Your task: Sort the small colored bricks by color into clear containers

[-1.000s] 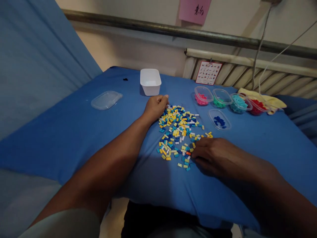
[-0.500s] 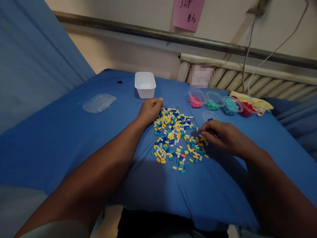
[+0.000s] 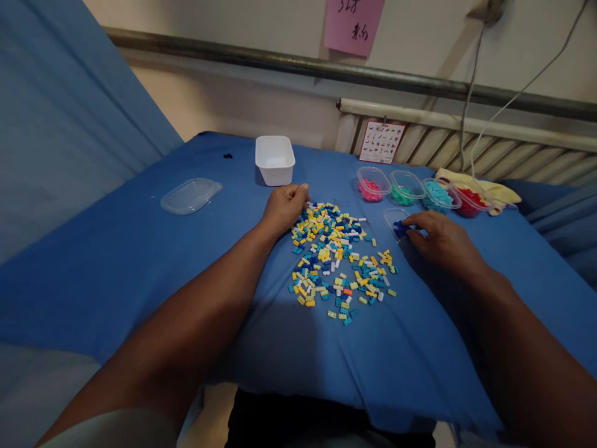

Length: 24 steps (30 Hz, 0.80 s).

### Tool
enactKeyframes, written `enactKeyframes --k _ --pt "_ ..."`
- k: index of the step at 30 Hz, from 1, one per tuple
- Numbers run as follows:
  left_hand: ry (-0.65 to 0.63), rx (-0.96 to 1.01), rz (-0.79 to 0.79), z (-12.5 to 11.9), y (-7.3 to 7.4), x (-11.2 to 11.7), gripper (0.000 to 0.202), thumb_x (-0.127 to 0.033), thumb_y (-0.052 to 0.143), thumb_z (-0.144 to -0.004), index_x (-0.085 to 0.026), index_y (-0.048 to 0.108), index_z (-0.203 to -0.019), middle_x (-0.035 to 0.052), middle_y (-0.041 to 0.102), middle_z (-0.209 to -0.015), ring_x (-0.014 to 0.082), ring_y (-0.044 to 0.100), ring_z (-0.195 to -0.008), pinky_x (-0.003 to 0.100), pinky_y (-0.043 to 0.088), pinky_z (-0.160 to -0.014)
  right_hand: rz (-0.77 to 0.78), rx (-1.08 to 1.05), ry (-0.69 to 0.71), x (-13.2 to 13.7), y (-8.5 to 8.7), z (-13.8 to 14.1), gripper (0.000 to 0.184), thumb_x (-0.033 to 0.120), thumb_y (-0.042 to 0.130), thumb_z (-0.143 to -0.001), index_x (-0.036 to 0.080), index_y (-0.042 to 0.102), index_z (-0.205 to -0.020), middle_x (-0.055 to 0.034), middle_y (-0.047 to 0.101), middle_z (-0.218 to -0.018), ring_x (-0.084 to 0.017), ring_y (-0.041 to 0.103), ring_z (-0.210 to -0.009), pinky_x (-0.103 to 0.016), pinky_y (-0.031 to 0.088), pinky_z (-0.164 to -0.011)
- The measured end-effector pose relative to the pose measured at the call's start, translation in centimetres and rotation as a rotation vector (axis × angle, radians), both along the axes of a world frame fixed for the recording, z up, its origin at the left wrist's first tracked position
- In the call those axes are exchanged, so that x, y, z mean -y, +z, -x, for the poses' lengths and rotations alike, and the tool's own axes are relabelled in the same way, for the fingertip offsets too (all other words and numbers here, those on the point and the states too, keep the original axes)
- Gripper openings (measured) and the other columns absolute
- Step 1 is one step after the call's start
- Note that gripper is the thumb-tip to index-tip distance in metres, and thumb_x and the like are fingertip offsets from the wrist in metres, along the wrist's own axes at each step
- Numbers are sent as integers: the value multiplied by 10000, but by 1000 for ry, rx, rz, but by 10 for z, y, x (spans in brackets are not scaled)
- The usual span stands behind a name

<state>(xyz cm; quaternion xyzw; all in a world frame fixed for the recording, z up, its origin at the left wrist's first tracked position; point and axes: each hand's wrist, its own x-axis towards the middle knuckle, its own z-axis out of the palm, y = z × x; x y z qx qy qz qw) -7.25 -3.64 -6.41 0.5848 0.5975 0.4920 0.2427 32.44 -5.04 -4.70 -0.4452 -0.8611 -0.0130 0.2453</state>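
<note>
A pile of small bricks point(image 3: 336, 255) in yellow, blue, white and teal lies on the blue cloth point(image 3: 140, 249). My left hand point(image 3: 284, 207) rests curled at the pile's far left edge, fingers closed on the cloth beside the bricks. My right hand point(image 3: 441, 239) is over a clear tub of dark blue bricks point(image 3: 395, 224), fingertips pinched at its rim. What the fingers hold is too small to see.
Clear tubs of pink bricks point(image 3: 372, 184), green bricks point(image 3: 405, 187), teal bricks point(image 3: 438, 194) and red bricks point(image 3: 473, 201) stand in a row behind. A white tub point(image 3: 275, 159) and a clear lid point(image 3: 190, 195) lie at the back left. A radiator and a yellow cloth point(image 3: 494, 190) are on the right.
My right hand has moved from the pile's near edge up and right to the tub of dark blue bricks. The left hand has stayed put.
</note>
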Motion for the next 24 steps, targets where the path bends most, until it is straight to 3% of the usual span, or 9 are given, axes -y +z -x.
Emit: enactKeyframes --k 4,6,8,10,14,24 --pt "-2 4 6 0 -1 0 500 -595 558 -1037 -201 763 -808 55 751 -764 183 632 -657 281 459 -584 5 -97 223 28 19 34 190 252 616 -1060 222 779 -1152 -128 822 -1110 -310 767 -1035 -488 609 -935" --pt "-6 8 6 -1 -1 0 503 -596 555 -1040 -200 756 -804 56 751 -766 185 639 -670 281 475 -599 101 -151 441 51 28 62 166 232 625 -1085 251 763 -1174 -93 828 -1097 -269 767 -1014 -445 610 -912" --pt "-8 9 4 -1 -1 1 505 -595 556 -1042 -198 750 -798 59 752 -768 187 647 -682 283 489 -616 222 -145 663 73 33 88 231 203 619 -1094 265 731 -1287 -82 825 -1202 -254 758 -1115 -443 600 -988" --pt "-10 9 2 -1 -1 2 508 -593 555 -1046 -194 751 -799 60 752 -768 186 646 -678 287 492 -623 322 -98 774 89 34 107 314 169 615 -1087 244 695 -1381 -98 810 -1272 -248 741 -1173 -451 582 -1054" --pt "-8 10 -8 -2 0 3 505 -591 556 -1045 -195 749 -799 60 752 -768 189 653 -689 287 482 -618 421 14 803 96 30 117 351 126 617 -1062 215 695 -1393 -103 801 -1259 -250 727 -1181 -444 566 -1072" --pt "-30 20 -41 -1 -5 0 498 -573 562 -1049 -197 748 -781 53 743 -749 186 658 -695 285 479 -632 438 43 744 84 34 93 293 162 617 -1082 212 700 -1358 -96 801 -1234 -250 730 -1138 -420 556 -1031"
